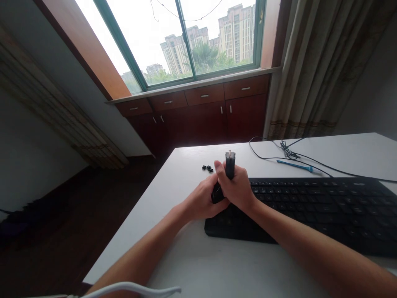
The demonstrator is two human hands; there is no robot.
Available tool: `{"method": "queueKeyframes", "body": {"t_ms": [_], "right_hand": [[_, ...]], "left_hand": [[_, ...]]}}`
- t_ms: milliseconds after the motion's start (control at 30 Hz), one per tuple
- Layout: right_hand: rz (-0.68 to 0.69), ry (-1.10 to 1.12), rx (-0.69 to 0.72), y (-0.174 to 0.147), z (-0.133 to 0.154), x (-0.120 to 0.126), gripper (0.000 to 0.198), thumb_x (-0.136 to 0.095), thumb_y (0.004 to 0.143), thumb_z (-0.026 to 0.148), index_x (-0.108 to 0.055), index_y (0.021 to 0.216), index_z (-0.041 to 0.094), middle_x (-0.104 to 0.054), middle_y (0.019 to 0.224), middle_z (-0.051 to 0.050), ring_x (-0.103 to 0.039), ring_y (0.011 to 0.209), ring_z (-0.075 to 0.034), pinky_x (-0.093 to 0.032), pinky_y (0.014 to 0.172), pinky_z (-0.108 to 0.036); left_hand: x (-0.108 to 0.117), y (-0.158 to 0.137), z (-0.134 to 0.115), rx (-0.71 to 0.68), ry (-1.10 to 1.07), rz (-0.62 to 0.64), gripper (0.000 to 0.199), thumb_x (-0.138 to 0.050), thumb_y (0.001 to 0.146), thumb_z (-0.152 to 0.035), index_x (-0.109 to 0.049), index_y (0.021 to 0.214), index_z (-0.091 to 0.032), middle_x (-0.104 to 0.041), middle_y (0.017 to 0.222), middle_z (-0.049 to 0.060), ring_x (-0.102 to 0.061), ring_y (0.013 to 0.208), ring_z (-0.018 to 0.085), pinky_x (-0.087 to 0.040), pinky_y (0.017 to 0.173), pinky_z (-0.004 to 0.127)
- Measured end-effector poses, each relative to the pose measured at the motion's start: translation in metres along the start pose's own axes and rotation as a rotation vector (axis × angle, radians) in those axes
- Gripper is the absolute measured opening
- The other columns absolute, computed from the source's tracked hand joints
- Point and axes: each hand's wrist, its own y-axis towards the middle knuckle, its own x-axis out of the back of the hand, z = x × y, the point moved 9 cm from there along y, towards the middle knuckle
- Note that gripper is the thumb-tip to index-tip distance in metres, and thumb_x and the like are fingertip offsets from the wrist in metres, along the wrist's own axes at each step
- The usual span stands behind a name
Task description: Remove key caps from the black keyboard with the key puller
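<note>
My right hand (238, 187) is closed around a slim black tool (230, 167) that stands upright, with a clear and metallic tip at its top. Against it, my left hand (204, 196) is closed on a dark, rounded piece (218, 193). Whether this piece belongs to the same tool is hidden by the fingers. Both hands are above the upper left corner of a black keyboard (310, 207). Several small black pieces, like keycaps (208, 168), lie on the table just beyond my left hand.
The white table (173, 186) has its left edge close to my left forearm. A thin blue stick-like tool (294, 165) lies behind the keyboard, near a tangled black cable (288, 151). A white curved strip (133, 286) crosses the bottom left. Cabinets (198, 120) stand beneath the window.
</note>
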Motion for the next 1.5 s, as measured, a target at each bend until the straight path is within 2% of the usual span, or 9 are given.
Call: {"method": "queueKeyframes", "body": {"t_ms": [67, 133, 333, 433, 567, 733, 833, 1067, 1500], "right_hand": [[-0.040, 0.048, -0.054, 0.002, -0.007, 0.003, 0.046, -0.058, 0.097, 0.048, -0.045, 0.063, 0.021, -0.045, 0.050, 0.005, -0.042, 0.046, -0.010, -0.033, 0.045, -0.024], [-0.082, 0.097, -0.102, 0.005, -0.013, 0.007, 0.047, -0.057, 0.097, 0.051, -0.045, 0.063, 0.022, -0.045, 0.048, 0.005, -0.042, 0.042, -0.010, -0.033, 0.042, -0.023], [-0.131, 0.244, -0.197, 0.008, -0.020, 0.010, 0.048, -0.062, 0.093, 0.055, -0.043, 0.063, 0.023, -0.044, 0.046, 0.006, -0.039, 0.035, -0.008, -0.032, 0.034, -0.022], [-0.137, 0.294, -0.229, 0.008, -0.022, 0.011, 0.047, -0.064, 0.092, 0.055, -0.042, 0.064, 0.023, -0.044, 0.045, 0.007, -0.039, 0.033, -0.008, -0.030, 0.032, -0.022], [-0.178, 0.332, -0.262, 0.008, -0.025, 0.014, 0.046, -0.064, 0.092, 0.053, -0.041, 0.065, 0.023, -0.043, 0.044, 0.008, -0.038, 0.032, -0.008, -0.030, 0.030, -0.020], [-0.176, 0.344, -0.282, 0.009, -0.026, 0.014, 0.045, -0.067, 0.089, 0.052, -0.042, 0.065, 0.023, -0.044, 0.045, 0.008, -0.040, 0.033, -0.008, -0.031, 0.030, -0.020], [-0.161, 0.344, -0.285, 0.009, -0.026, 0.013, 0.046, -0.068, 0.088, 0.053, -0.043, 0.065, 0.023, -0.045, 0.045, 0.008, -0.040, 0.033, -0.008, -0.031, 0.030, -0.020], [-0.131, 0.335, -0.291, 0.009, -0.027, 0.010, 0.047, -0.066, 0.089, 0.053, -0.043, 0.063, 0.023, -0.045, 0.044, 0.007, -0.040, 0.033, -0.008, -0.032, 0.031, -0.021], [-0.093, 0.339, -0.302, 0.007, -0.027, 0.006, 0.047, -0.067, 0.089, 0.055, -0.043, 0.064, 0.023, -0.044, 0.046, 0.007, -0.040, 0.034, -0.008, -0.032, 0.031, -0.021]], "left_hand": [[0.008, -0.001, 0.003, -0.032, 0.097, 0.075, 0.061, -0.076, 0.085, -0.032, -0.050, 0.139, -0.019, -0.065, 0.131, 0.013, -0.063, 0.117, 0.029, -0.054, 0.103, 0.044], [0.018, -0.003, 0.005, -0.073, 0.171, 0.104, 0.058, -0.078, 0.085, -0.040, -0.055, 0.134, -0.021, -0.066, 0.127, 0.012, -0.061, 0.115, 0.028, -0.054, 0.102, 0.044], [0.034, -0.006, 0.011, -0.090, 0.222, 0.151, 0.026, -0.079, 0.085, -0.042, -0.072, 0.095, -0.019, -0.070, 0.090, 0.006, -0.063, 0.082, 0.018, -0.055, 0.073, 0.032], [0.039, -0.006, 0.014, -0.050, 0.166, 0.149, 0.019, -0.073, 0.090, -0.037, -0.075, 0.089, -0.018, -0.069, 0.080, 0.005, -0.062, 0.070, 0.014, -0.052, 0.064, 0.027], [0.053, -0.004, 0.027, 0.033, 0.154, 0.055, 0.018, -0.071, 0.092, -0.037, -0.079, 0.093, -0.021, -0.074, 0.081, 0.004, -0.064, 0.069, 0.014, -0.054, 0.066, 0.026], [0.083, -0.008, 0.061, 0.184, 0.247, -0.229, 0.028, -0.066, 0.095, -0.044, -0.076, 0.108, -0.021, -0.078, 0.099, 0.006, -0.071, 0.083, 0.018, -0.058, 0.071, 0.029], [0.093, -0.015, 0.079, 0.268, 0.318, -0.336, 0.031, -0.068, 0.093, -0.046, -0.073, 0.109, -0.020, -0.077, 0.093, 0.005, -0.072, 0.080, 0.019, -0.058, 0.069, 0.030], [0.090, -0.019, 0.094, 0.325, 0.388, -0.301, 0.033, -0.065, 0.093, -0.052, -0.077, 0.100, -0.021, -0.077, 0.097, 0.005, -0.071, 0.081, 0.019, -0.059, 0.067, 0.029], [0.084, -0.021, 0.101, 0.343, 0.438, -0.238, 0.020, -0.067, 0.090, -0.032, -0.075, 0.106, -0.024, -0.077, 0.105, 0.003, -0.072, 0.088, 0.020, -0.060, 0.075, 0.033]]}}
